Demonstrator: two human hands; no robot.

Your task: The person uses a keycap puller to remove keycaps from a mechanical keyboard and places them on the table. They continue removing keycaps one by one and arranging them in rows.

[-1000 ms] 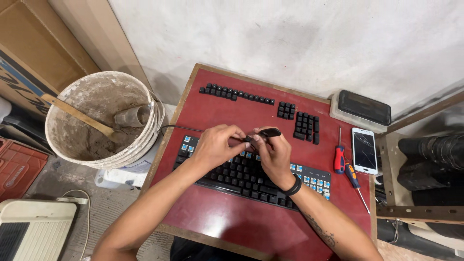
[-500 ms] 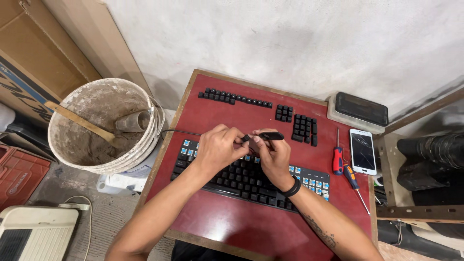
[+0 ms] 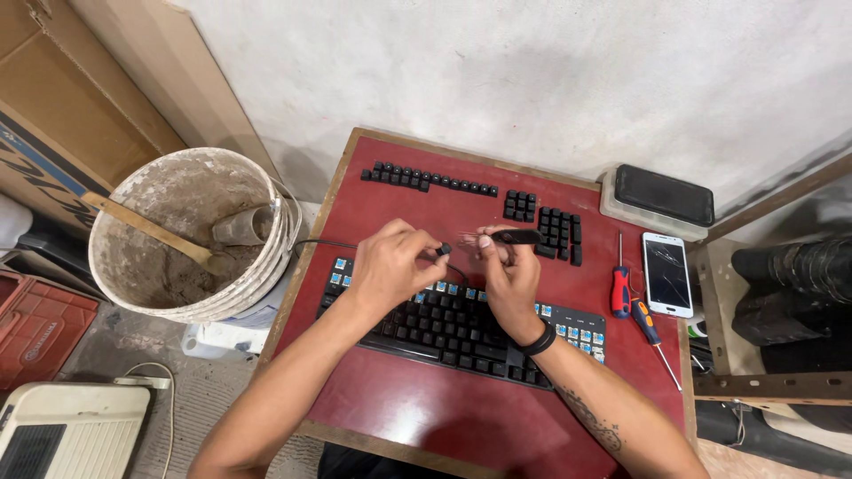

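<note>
A black keyboard (image 3: 444, 326) with part of its keycaps removed, showing blue switches, lies on a small red table (image 3: 417, 417). My left hand (image 3: 390, 262) pinches a small black keycap (image 3: 444, 249) above the keyboard's top row. Just right of it, my right hand (image 3: 504, 266) grips a slim black tool (image 3: 515, 237) with its tip pointing right. The two hands are a few centimetres apart. Removed black keycaps (image 3: 430, 180) sit in rows at the table's far side, with more groups of keycaps (image 3: 555, 231) to the right.
Two screwdrivers (image 3: 620, 284) and a white phone with a cracked screen (image 3: 666, 275) lie at the table's right. A dark case on a white box (image 3: 664, 195) sits beyond them. A dirty bucket (image 3: 191, 235) with a wooden stick stands left of the table, by cardboard boxes.
My hands have drawn slightly apart, the left one now holding a keycap clear of the tool. The camera has shifted a little.
</note>
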